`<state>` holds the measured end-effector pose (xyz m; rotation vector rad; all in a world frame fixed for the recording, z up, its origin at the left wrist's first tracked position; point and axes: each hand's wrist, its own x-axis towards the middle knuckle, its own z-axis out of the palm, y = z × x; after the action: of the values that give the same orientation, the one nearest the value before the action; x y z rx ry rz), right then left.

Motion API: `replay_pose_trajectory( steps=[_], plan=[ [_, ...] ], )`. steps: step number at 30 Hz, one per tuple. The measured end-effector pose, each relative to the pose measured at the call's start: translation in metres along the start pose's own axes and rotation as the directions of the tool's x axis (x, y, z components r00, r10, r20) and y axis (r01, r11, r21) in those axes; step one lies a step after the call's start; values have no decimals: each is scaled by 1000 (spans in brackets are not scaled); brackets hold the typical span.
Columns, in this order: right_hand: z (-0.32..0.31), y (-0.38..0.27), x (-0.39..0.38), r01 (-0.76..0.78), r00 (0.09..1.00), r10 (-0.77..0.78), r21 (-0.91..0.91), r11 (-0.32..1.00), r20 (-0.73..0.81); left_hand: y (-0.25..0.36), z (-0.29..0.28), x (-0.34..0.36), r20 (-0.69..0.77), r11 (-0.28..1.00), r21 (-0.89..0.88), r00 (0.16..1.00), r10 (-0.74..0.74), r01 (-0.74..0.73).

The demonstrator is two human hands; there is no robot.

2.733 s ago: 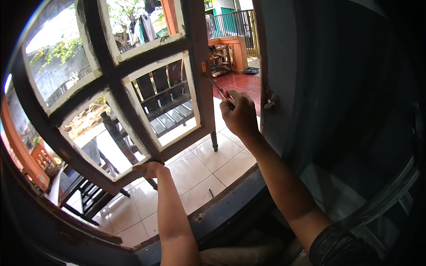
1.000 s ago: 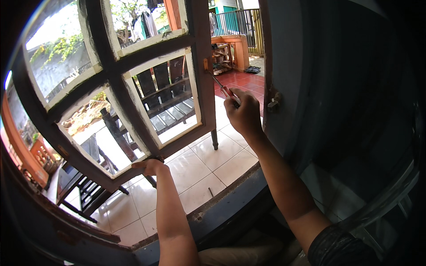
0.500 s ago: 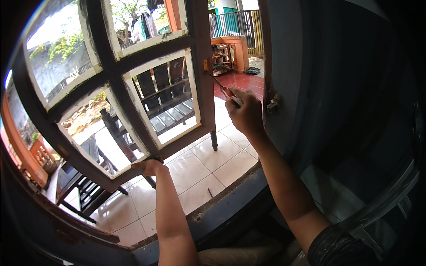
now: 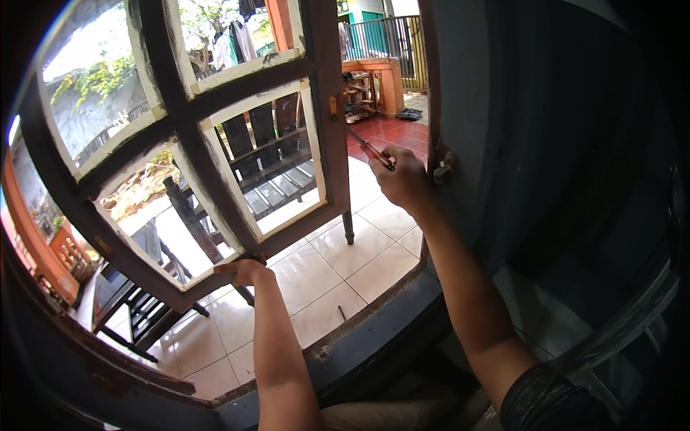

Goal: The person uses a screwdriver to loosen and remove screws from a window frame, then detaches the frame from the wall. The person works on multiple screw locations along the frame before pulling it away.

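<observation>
A dark wooden window sash (image 4: 188, 129) with several glass panes stands swung outward in front of me, pale masking tape bordering its glass. Under its bottom rail is my left hand (image 4: 246, 271), fingers closed round the lower edge. My right hand (image 4: 405, 179) is wrapped round the red handle of a screwdriver (image 4: 374, 152). The thin shaft points up and left toward the sash's side edge, just below a small orange-brown patch (image 4: 333, 106). Whether the tip touches the wood I cannot tell.
The dark sill (image 4: 374, 327) crosses below my arms. A metal latch piece (image 4: 444, 168) sits on the frame at the right. Outside are a dark slatted bench (image 4: 277, 179), white floor tiles (image 4: 316, 269), and a shoe rack (image 4: 359, 93). A small thin piece (image 4: 342, 313) lies on the tiles.
My right hand has shifted slightly right and down with the screwdriver, its wrist turned a little. My left hand and the sash look unmoved.
</observation>
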<state>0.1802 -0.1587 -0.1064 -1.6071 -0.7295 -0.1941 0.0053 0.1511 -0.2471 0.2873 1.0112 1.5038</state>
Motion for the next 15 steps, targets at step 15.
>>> replay_pose_trajectory(
  steps=[15],
  plan=[
    [11,-16,-5,368,824,-549,-603,707,-142,2,-3,-8,16,1000,17,1000,-5,5]
  ],
)
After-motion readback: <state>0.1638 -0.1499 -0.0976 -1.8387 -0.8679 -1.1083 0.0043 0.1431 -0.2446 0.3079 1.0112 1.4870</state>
